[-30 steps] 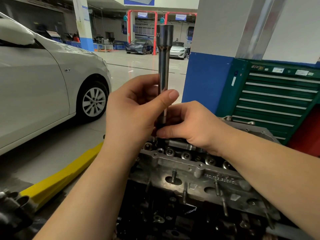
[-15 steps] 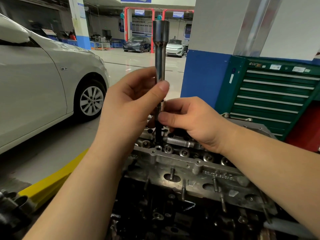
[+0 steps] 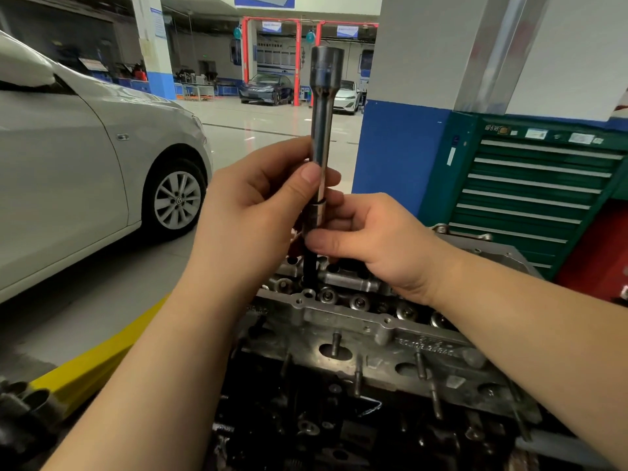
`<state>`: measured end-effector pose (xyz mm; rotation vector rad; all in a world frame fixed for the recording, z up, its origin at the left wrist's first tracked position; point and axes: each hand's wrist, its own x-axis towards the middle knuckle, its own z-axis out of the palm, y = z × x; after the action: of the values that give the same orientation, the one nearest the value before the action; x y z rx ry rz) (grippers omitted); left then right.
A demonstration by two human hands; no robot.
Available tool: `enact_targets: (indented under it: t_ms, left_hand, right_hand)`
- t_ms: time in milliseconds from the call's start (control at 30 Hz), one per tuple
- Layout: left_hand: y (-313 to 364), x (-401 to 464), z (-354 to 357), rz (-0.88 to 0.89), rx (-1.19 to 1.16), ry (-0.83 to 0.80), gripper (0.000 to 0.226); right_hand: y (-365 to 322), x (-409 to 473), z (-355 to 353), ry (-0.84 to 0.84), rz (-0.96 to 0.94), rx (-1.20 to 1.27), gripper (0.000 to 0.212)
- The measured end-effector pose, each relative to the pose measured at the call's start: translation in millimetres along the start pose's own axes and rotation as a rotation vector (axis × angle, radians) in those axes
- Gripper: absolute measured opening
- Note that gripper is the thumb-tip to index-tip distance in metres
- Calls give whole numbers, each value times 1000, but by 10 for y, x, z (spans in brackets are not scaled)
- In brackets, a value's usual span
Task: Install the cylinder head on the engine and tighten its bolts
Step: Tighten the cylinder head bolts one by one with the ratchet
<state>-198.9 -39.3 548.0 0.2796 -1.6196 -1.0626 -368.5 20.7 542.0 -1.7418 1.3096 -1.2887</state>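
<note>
An upright extension bar [image 3: 322, 130] is gripped by the left hand [image 3: 251, 215] and pinched lower by the right hand [image 3: 377, 239], above the cylinder head [image 3: 373, 331], mid-scene on the engine [image 3: 306, 419].

— What do you see of the person?
— Two arms, coming in from the bottom of the picture. The left hand [image 3: 258, 212] and the right hand [image 3: 380, 243] are both bare.
— Any sleeves?
— No. The arms are bare too. The nails are short and plain.
</note>
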Motion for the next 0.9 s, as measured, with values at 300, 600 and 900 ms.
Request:
enact_targets:
  t_ms: [300, 600, 900]
  left_hand:
    - [19, 24, 21, 17, 104, 130, 28]
    - [-11, 56, -56, 77, 131, -5, 18]
    - [-3, 57, -48, -62, -117, -71, 20]
  right_hand:
    - [-27, 15, 39, 41, 6, -10, 23]
    - [-61, -25, 34, 35, 37, -18, 22]
    - [-61, -11, 124, 151, 45, 21, 21]
